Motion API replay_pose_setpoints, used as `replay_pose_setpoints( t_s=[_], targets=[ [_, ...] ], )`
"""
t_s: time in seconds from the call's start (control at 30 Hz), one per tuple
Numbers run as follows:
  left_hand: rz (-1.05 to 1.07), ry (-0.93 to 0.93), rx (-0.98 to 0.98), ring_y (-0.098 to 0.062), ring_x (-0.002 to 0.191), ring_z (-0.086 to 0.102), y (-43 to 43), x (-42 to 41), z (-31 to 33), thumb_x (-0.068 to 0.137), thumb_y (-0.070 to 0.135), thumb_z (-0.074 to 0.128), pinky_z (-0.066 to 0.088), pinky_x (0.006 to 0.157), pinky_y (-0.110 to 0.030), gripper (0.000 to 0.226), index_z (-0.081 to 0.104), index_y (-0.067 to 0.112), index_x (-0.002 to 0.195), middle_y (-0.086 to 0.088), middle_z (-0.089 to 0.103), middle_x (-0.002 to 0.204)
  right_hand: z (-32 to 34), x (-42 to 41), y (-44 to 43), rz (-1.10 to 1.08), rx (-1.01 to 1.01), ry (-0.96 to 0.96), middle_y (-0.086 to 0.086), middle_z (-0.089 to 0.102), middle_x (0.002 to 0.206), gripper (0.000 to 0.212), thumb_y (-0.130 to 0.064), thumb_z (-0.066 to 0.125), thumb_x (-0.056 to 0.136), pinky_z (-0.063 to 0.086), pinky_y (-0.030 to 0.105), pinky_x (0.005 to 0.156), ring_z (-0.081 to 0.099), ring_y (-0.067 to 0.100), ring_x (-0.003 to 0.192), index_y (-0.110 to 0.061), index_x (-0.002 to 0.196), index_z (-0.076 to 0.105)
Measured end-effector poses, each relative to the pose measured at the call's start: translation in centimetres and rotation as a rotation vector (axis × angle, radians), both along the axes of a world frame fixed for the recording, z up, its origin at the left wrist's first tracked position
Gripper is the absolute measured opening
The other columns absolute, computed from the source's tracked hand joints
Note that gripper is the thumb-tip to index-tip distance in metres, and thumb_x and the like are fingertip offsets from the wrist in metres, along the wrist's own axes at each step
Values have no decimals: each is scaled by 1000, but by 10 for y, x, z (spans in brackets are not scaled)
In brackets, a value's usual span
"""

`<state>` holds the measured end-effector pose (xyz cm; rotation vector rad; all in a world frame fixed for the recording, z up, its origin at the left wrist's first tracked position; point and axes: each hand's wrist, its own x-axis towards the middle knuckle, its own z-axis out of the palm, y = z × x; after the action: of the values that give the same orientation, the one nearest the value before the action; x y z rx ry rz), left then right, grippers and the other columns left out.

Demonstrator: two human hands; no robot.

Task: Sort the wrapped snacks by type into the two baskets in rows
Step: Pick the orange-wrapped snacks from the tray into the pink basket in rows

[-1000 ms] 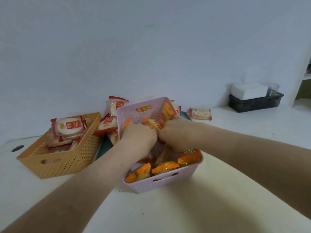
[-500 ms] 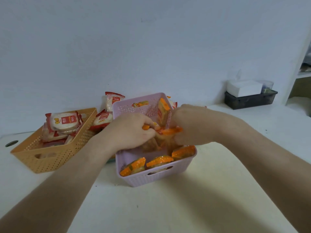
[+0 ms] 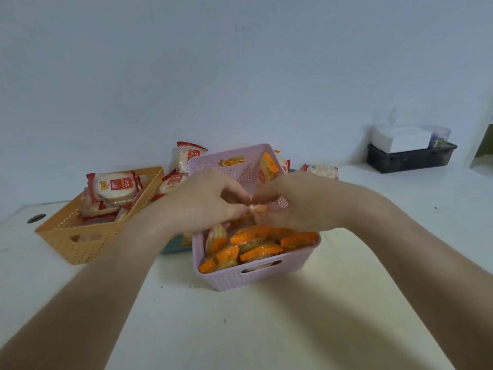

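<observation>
Sorting partly complete: both hands worked inside the pink basket (image 3: 266,276).

The left hand (image 3: 202,201) and right hand (image 3: 298,204) met over the middle of the pink basket, fingers closed together on one orange-wrapped snack (image 3: 260,208). The near end of that basket held a row of orange packets (image 3: 253,245); the far end held only a few. The orange basket (image 3: 80,241), to the left, contained red-and-white packets (image 3: 113,186), stacked rather than clearly rowed. Judged remaining: several loose packets (image 3: 188,156) lay behind and between the baskets, one (image 3: 320,170) at far right, all unsorted.
</observation>
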<state>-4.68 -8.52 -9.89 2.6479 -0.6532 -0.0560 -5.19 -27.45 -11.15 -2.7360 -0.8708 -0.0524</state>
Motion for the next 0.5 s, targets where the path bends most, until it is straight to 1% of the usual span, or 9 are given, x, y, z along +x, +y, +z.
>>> replay_pose_setpoints(
  t_s=[0.07, 0.13, 0.2, 0.23, 0.3, 0.33, 0.4, 0.47, 0.5],
  targets=[
    [15, -109, 129, 5, 84, 63, 14, 0, 4, 84, 29, 70, 49, 72, -14, 19, 73, 34, 102, 22, 70, 89, -1, 1, 10, 34, -85, 45, -12, 64, 108, 38, -51, 53, 91, 49, 35, 90, 58, 14, 101, -35, 124, 62],
    [-1, -67, 360, -2, 93, 62, 20, 0, 3, 82, 32, 68, 50, 74, -21, 21, 71, 33, 102, 17, 69, 97, -5, 3, 16, 65, -134, 62, -15, 60, 95, 36, -51, 53, 90, 50, 35, 87, 56, 13, 93, -36, 121, 64],
    [-40, -36, 557, -12, 89, 63, 21, 3, -6, 78, 34, 66, 54, 75, -33, 23, 69, 29, 100, 9, 70, 93, -9, 5, 20, 80, -158, 52, -16, 58, 91, 33, -49, 52, 90, 50, 37, 86, 56, 12, 90, -36, 118, 65],
    [-55, -34, 628, -15, 84, 63, 18, 5, -9, 77, 35, 64, 55, 73, -36, 22, 68, 28, 98, 6, 69, 89, -10, 5, 21, 77, -175, 60, -16, 61, 93, 33, -48, 52, 90, 50, 38, 87, 57, 13, 91, -36, 117, 65],
    [-72, -57, 740, -19, 81, 61, 9, 9, -12, 79, 32, 62, 54, 68, -35, 23, 66, 26, 101, 3, 66, 86, -11, 5, 22, 80, -195, 88, -12, 65, 99, 32, -48, 50, 91, 51, 38, 86, 59, 15, 92, -34, 115, 66],
    [-85, -74, 790, -20, 80, 60, 4, 12, -14, 81, 30, 61, 52, 65, -33, 25, 65, 26, 105, 3, 63, 82, -11, 5, 23, 80, -201, 93, -10, 66, 98, 32, -48, 50, 91, 52, 37, 84, 60, 16, 90, -32, 112, 68],
    [-105, -99, 912, -19, 74, 54, -6, 18, -17, 84, 27, 59, 46, 61, -31, 23, 62, 23, 107, 6, 53, 75, -9, 5, 22, 70, -226, 89, -8, 64, 85, 30, -47, 49, 93, 50, 29, 74, 60, 16, 84, -26, 98, 69],
    [-111, -117, 1033, -21, 78, 51, -13, 26, -23, 89, 25, 56, 44, 64, -33, 17, 60, 17, 103, 3, 53, 83, -7, 5, 22, 43, -263, 68, -8, 56, 73, 26, -44, 48, 96, 43, 24, 64, 58, 18, 79, -26, 81, 60],
    [-117, -128, 1066, -22, 85, 51, -15, 28, -28, 91, 26, 55, 46, 69, -35, 21, 62, 18, 109, 0, 55, 94, -7, 5, 22, 35, -277, 53, -8, 54, 71, 25, -42, 48, 96, 43, 25, 64, 58, 20, 79, -27, 78, 58]
  ],
)
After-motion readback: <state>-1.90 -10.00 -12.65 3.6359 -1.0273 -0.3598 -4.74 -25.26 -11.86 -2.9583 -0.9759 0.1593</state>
